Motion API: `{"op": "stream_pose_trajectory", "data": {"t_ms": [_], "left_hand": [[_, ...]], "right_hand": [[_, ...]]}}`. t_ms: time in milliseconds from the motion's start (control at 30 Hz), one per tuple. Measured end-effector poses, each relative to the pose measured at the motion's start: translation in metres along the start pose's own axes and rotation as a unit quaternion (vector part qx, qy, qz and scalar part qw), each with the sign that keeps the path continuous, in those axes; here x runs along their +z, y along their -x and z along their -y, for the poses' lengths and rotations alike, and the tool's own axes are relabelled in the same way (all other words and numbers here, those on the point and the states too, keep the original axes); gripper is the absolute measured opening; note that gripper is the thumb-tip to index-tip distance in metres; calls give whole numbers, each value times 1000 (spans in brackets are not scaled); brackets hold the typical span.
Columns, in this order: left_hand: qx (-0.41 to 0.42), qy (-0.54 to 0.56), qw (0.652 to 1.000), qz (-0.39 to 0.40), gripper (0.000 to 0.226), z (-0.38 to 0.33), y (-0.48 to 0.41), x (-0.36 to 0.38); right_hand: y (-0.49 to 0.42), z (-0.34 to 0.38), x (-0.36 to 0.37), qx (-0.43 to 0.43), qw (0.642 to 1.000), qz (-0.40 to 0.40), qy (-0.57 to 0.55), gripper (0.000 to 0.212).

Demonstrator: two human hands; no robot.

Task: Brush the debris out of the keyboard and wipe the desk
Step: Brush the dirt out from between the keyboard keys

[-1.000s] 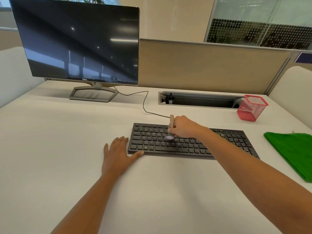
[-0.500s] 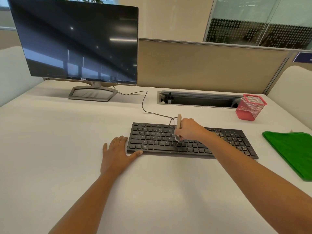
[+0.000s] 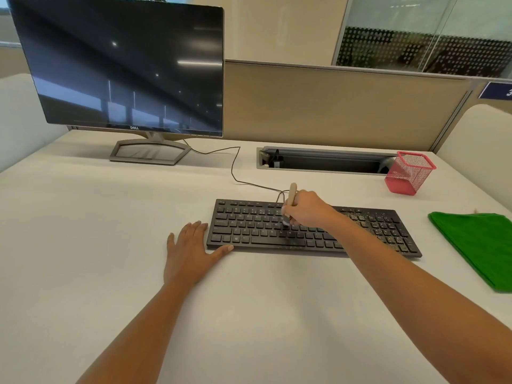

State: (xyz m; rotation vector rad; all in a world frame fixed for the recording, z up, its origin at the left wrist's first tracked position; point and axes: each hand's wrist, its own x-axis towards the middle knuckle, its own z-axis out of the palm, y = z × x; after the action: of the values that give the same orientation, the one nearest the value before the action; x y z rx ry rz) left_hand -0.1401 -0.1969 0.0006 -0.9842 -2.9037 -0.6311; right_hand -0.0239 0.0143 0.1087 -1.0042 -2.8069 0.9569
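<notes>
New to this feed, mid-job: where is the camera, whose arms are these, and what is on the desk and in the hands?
There is no machine: one camera worn on a person's head looks down at their bare arms. The right hand grips a small wooden-handled brush, bristles on the middle of the black keyboard. The left hand lies flat on the desk, thumb against the keyboard's near left corner. Crumb-like debris speckles its right part. Also there: a green cloth at right, a red mesh cup, a dark monitor.
</notes>
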Motion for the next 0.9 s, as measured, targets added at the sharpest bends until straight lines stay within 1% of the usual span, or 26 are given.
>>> {"op": "stream_pose_trajectory", "data": {"t_ms": [100, 133, 267, 367, 433, 467, 567, 633, 667, 733, 767, 800, 900], "left_hand": [[2, 2, 1000, -4, 86, 1, 0, 0], [3, 1, 1000, -5, 88, 1, 0, 0], [4, 4, 1000, -10, 100, 1, -1, 1], [6, -2, 1000, -9, 107, 1, 0, 1], [6, -2, 1000, -7, 99, 1, -1, 1], [6, -4, 1000, -5, 93, 1, -2, 0], [18, -5, 1000, -18, 89, 1, -1, 1], [18, 15, 999, -26, 77, 2, -1, 1], [18, 17, 999, -26, 78, 2, -1, 2], [20, -2, 1000, -20, 91, 2, -1, 2], [17, -9, 1000, -17, 92, 3, -2, 3], [12, -11, 1000, -15, 89, 3, -3, 3], [9, 0, 1000, -17, 87, 3, -3, 3]], "right_hand": [[0, 7, 1, 1, 998, 49, -44, 24], [-1, 10, 2, -3, 997, 50, -56, 24], [-5, 25, 11, -40, 993, 2, -111, 20], [-7, 42, 24, -89, 987, -6, -132, 20], [-5, 55, 33, -123, 983, 6, -132, 19], [-4, 62, 37, -138, 982, 12, -127, 19], [-6, 79, 50, -168, 979, 36, -109, 19], [-8, 87, 56, -170, 981, 54, -83, 20], [-8, 89, 57, -170, 981, 66, -64, 20], [-8, 90, 54, -173, 981, 83, -11, 17], [-8, 90, 52, -174, 981, 85, 17, 15], [-7, 89, 49, -172, 980, 88, 44, 12], [-8, 88, 41, -153, 977, 89, 115, 17]]}}
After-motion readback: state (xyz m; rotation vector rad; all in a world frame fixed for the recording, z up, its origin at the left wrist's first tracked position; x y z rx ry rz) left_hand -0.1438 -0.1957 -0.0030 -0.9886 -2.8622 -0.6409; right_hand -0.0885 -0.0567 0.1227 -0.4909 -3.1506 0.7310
